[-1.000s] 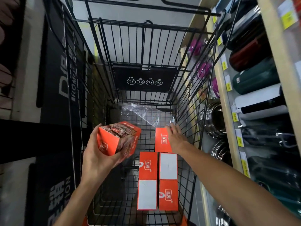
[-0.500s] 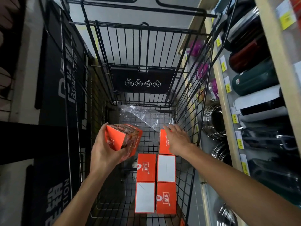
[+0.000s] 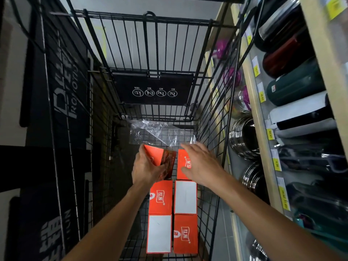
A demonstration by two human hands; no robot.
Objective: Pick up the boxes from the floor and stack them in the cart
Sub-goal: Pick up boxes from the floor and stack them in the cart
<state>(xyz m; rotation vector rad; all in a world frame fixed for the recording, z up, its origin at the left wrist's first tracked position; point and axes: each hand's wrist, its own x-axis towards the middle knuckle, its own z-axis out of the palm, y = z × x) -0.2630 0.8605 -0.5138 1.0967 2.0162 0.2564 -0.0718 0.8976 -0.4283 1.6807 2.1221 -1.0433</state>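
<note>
1. While the left hand (image 3: 146, 170) grips one orange box (image 3: 160, 161), fingers curled round its near end, that box hangs tilted just above the cart (image 3: 146, 44) floor, in the gap left of the far right-column box
2. Right hand (image 3: 202, 164) is flat, fingers straight and spread, palm resting on the far right-column box (image 3: 183, 164); not gripping it
3. Held box shows an orange face toward the camera and a dark printed face on its right side, which sits close against the far right-column box; can't tell if they touch
4. Four more boxes lie flat on the wire floor in two columns, touching: left column has an orange logo box (image 3: 161, 197) then a white-faced box (image 3: 159, 234); right column has a white-faced box (image 3: 186, 197) then an orange logo box (image 3: 185, 234)
5. All boxes sit toward the right side of the cart, near the right wire wall
6. Crumpled clear plastic sheet (image 3: 156, 131) lies on the cart floor just beyond the hands
7. Black sign panel (image 3: 153, 89) with four round icons hangs on the far end of the cart
8. Shelf (image 3: 253, 102) on the right carries flasks (image 3: 293, 87), stacked steel bowls (image 3: 243, 136), yellow price tags (image 3: 262, 96)
9. Dark mats with white lettering (image 3: 64, 95) lie outside the cart on the left
</note>
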